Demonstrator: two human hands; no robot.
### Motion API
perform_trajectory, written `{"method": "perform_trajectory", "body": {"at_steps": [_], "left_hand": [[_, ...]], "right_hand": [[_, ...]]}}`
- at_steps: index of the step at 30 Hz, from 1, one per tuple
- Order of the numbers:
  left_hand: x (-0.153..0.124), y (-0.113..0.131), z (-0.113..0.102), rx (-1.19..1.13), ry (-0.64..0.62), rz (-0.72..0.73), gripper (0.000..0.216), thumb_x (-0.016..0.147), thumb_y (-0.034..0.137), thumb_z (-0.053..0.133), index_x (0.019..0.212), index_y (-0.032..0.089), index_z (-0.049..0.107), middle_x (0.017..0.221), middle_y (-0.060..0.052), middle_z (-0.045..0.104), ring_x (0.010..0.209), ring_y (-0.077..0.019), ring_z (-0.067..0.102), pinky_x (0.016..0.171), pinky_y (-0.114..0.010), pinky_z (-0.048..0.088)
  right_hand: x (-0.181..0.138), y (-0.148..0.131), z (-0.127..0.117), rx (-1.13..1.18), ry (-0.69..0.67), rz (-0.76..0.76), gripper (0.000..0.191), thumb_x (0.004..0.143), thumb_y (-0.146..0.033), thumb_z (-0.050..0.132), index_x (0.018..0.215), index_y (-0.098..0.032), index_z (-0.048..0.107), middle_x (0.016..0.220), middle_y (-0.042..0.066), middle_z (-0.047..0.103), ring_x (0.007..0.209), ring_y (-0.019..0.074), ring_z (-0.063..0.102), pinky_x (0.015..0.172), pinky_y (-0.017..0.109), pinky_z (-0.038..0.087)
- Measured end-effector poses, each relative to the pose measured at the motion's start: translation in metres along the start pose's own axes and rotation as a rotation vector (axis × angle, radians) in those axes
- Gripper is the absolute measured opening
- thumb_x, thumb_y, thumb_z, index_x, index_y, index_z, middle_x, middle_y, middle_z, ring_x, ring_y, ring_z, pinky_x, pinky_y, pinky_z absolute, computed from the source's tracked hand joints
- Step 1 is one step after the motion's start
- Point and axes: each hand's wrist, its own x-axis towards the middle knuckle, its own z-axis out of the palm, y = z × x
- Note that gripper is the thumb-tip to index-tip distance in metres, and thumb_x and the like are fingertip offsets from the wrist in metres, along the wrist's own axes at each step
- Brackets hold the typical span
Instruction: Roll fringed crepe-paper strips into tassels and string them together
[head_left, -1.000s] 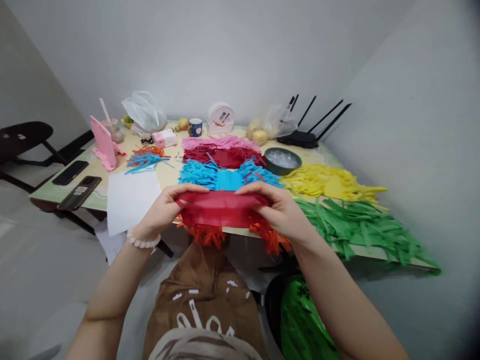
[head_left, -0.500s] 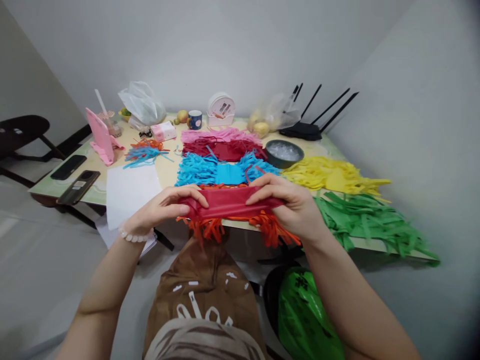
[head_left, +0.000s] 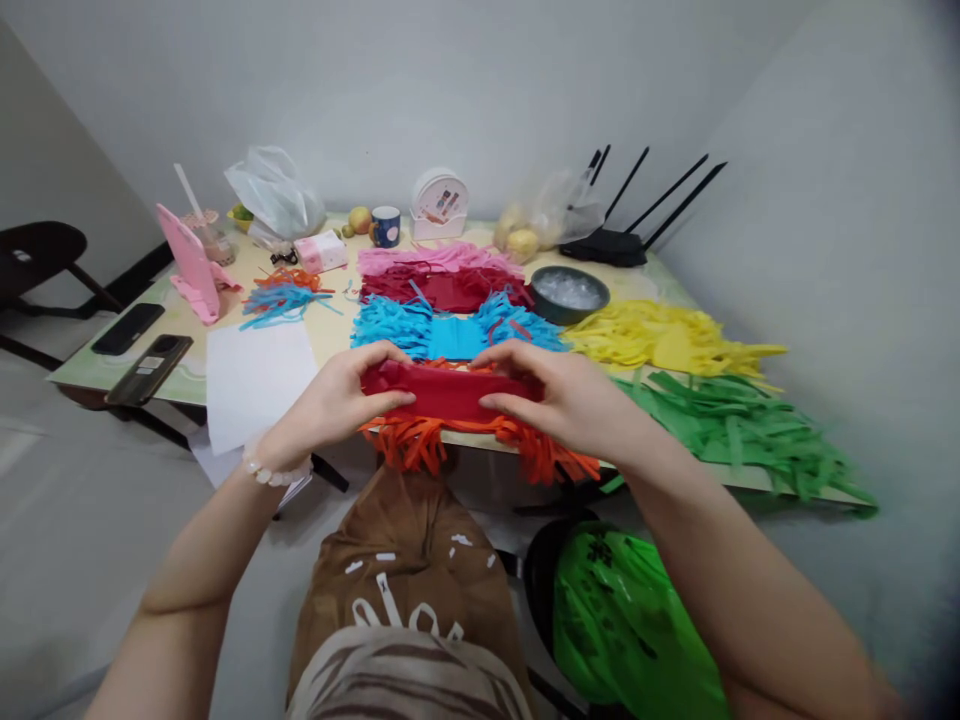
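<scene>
A folded strip of red sheet material (head_left: 446, 391) is stretched level between my two hands, just over the table's front edge. My left hand (head_left: 352, 390) pinches its left end between thumb and fingers. At the other end my right hand (head_left: 551, 392) grips it the same way. Orange fringe (head_left: 409, 443) lies beneath the strip and hangs over the edge on both sides. Directly behind it are a blue fringed piece (head_left: 454, 337), a dark red fringed piece (head_left: 450, 290) and a pink one (head_left: 435, 259).
Yellow fringe (head_left: 660, 338) and green fringe (head_left: 750, 430) cover the table's right side, near a dark bowl (head_left: 568, 293) and a black router (head_left: 606, 247). On the left are white paper (head_left: 259, 375), two phones (head_left: 150, 370) and a pink stand (head_left: 187, 265). A mug (head_left: 386, 227) stands behind.
Both hands have turned and moved up slightly with the red strip, so the thumbs now lie across its front. The fingers have shifted to its upper edge.
</scene>
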Motion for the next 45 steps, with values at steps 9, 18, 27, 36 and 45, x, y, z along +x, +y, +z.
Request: {"method": "perform_trajectory", "body": {"at_steps": [9,18,27,36,45], "left_hand": [[0.021,0.018,-0.013,0.183,-0.22,0.18,0.028,0.082,0.039,0.069,0.101,0.019,0.071,0.101,-0.006,0.072,0.09,-0.0211,0.062,0.08,-0.029,0.044],[0.034,0.014,-0.006,0.004,-0.417,0.067,0.031,0.084,0.039,0.064,0.065,0.016,0.056,0.058,0.004,0.05,0.054,-0.0096,0.041,0.053,-0.023,0.029],[0.029,0.011,-0.005,-0.107,-0.327,0.053,0.024,0.084,0.036,0.066,0.074,0.016,0.056,0.067,0.003,0.056,0.06,-0.0108,0.047,0.057,-0.022,0.035],[0.011,-0.002,0.013,-0.238,-0.066,-0.016,0.026,0.088,0.039,0.062,0.078,0.016,0.056,0.072,0.002,0.055,0.063,-0.0112,0.047,0.056,-0.022,0.037],[-0.011,-0.027,0.037,-0.728,0.014,-0.154,0.021,0.088,0.035,0.065,0.086,0.016,0.071,0.078,-0.005,0.067,0.06,-0.0108,0.059,0.056,-0.021,0.045]], "right_hand": [[0.015,-0.005,0.0,-0.239,-0.071,-0.141,0.01,0.085,-0.019,0.065,0.076,-0.021,0.067,0.069,0.002,0.068,0.061,0.0163,0.057,0.056,0.027,0.035],[0.012,-0.003,-0.01,-0.031,-0.142,-0.074,0.01,0.089,-0.026,0.062,0.084,-0.021,0.069,0.071,0.0,0.069,0.06,0.0144,0.058,0.055,0.025,0.039],[0.012,-0.003,-0.005,0.047,-0.036,0.011,0.008,0.083,-0.024,0.069,0.076,-0.021,0.067,0.065,-0.002,0.066,0.057,0.013,0.055,0.052,0.023,0.038],[-0.01,0.01,0.027,0.576,0.162,0.198,0.018,0.085,-0.037,0.068,0.083,-0.02,0.063,0.076,0.001,0.065,0.055,0.0131,0.06,0.05,0.024,0.051],[-0.025,0.029,0.066,0.892,0.323,0.155,0.009,0.087,-0.025,0.065,0.081,-0.021,0.071,0.066,-0.001,0.062,0.057,0.0121,0.06,0.057,0.024,0.05]]}}
